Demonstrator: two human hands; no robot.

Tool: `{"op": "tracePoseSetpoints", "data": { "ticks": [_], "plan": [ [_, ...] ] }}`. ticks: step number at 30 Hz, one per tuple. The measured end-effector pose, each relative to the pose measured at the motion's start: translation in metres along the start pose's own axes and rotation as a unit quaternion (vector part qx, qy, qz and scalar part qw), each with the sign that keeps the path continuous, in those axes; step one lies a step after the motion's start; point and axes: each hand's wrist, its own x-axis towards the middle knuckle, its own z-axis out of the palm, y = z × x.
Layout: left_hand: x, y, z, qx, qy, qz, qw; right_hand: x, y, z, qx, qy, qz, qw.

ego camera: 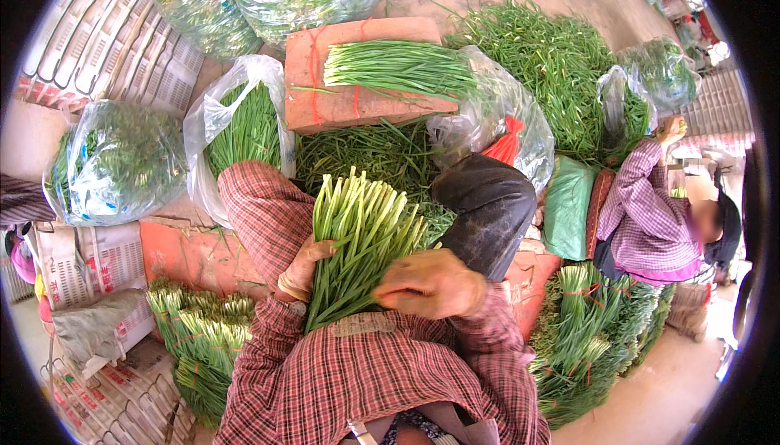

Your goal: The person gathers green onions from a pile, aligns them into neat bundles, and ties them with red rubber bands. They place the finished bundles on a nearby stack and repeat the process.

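My left hand (308,267) grips a thick bunch of garlic chives (359,232) from its left side, above my lap. Their pale stem ends point away from me, and the green leaves run back toward my checked shirt. Against the lower right of the bunch is my right hand (432,283), blurred by motion. Its fingers are bent, and whether they pinch any leaves is unclear. Beyond my knees, more chives (396,67) lie crosswise on a reddish block (304,98). Red ties (314,73) cross that block, partly under the chives.
Clear bags of chives (244,128) stand at left. A red bundle of ties (507,140) hangs by my right knee. Loose greens (536,67) are heaped at upper right. Tied bunches (204,335) flank me. Another person (646,219) sits at right; crates (116,31) are stacked upper left.
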Motion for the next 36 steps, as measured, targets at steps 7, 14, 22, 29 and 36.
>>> {"op": "tracePoseSetpoints", "data": {
  "ticks": [7, 14, 22, 29, 36],
  "plan": [
    [-0.009, -0.005, -0.018, -0.034, 0.05, -0.061, 0.996, -0.055, 0.05, -0.012, 0.106, -0.037, 0.394, 0.912],
    [-0.012, -0.004, -0.001, 0.012, 0.006, -0.031, 0.999, 0.001, 0.085, 0.03, 0.514, 0.203, 0.169, 0.816],
    [-0.006, 0.002, 0.024, 0.109, -0.05, -0.006, 0.993, 0.044, 0.062, 0.018, 0.508, 0.243, 0.18, 0.807],
    [-0.004, 0.016, 0.041, 0.144, -0.048, 0.064, 0.986, 0.037, 0.056, 0.01, 0.463, 0.208, 0.172, 0.844],
    [0.007, 0.019, 0.048, 0.286, 0.088, 0.136, 0.945, 0.034, 0.053, 0.005, 0.465, 0.197, 0.18, 0.844]
  ]
}}
